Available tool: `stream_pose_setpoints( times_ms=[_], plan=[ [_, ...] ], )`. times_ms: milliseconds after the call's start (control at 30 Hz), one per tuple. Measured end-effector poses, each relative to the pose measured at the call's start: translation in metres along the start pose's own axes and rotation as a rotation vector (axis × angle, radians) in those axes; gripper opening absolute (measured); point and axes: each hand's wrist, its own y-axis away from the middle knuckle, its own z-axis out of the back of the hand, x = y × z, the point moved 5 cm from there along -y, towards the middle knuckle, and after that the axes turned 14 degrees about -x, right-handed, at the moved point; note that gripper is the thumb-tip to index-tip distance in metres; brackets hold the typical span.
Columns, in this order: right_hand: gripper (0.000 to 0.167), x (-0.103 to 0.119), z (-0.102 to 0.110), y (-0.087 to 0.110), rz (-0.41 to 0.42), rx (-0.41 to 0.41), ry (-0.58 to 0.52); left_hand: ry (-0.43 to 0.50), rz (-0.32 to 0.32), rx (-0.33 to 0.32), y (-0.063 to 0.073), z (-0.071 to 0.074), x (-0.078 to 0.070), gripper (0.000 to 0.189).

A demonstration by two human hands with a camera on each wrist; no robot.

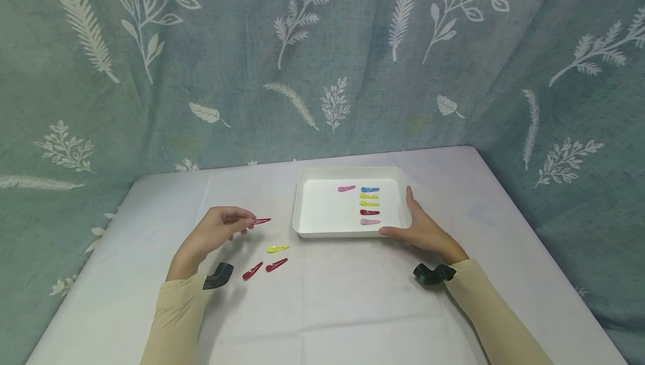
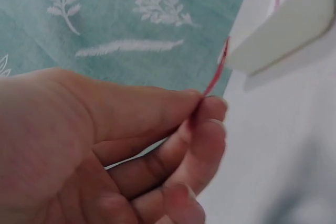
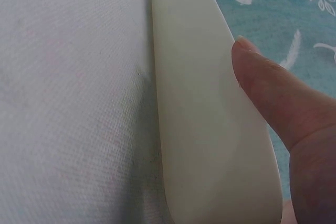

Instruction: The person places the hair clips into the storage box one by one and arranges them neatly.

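My left hand (image 1: 216, 233) pinches a red snap hair clip (image 1: 262, 221) between thumb and fingertips, above the table and left of the tray. In the left wrist view that hair clip (image 2: 216, 74) sticks up edge-on from the fingertips. My right hand (image 1: 425, 230) rests at the near right corner of a white tray (image 1: 322, 235), thumb along the front rim and straight fingers along the right side. In the right wrist view the thumb (image 3: 257, 69) lies against the rim. A yellow hair clip (image 1: 278, 248) and two red hair clips (image 1: 252, 271) (image 1: 276, 265) lie near my left hand.
Inside the tray, blue (image 1: 370, 190), yellow (image 1: 369, 204), red (image 1: 370, 212) and pink hair clips (image 1: 370, 221) form a column on the right. Another pink hair clip (image 1: 346, 188) lies left of the column's top. A leaf-patterned curtain (image 1: 242, 102) hangs behind the white-covered table (image 1: 353, 309).
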Motion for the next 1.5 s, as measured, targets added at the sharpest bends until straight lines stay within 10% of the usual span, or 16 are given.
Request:
stream_pose_setpoints(
  times_ms=[633,1500],
  plan=[
    [0.141,0.001,-0.001,0.0,0.018,-0.003,-0.012,0.22,-0.026,-0.049,-0.022,-0.013,-0.054,0.037],
    [0.142,0.003,-0.002,0.002,0.015,-0.008,-0.003,0.296,-0.006,0.012,-0.067,-0.06,-0.094,0.027]
  ],
)
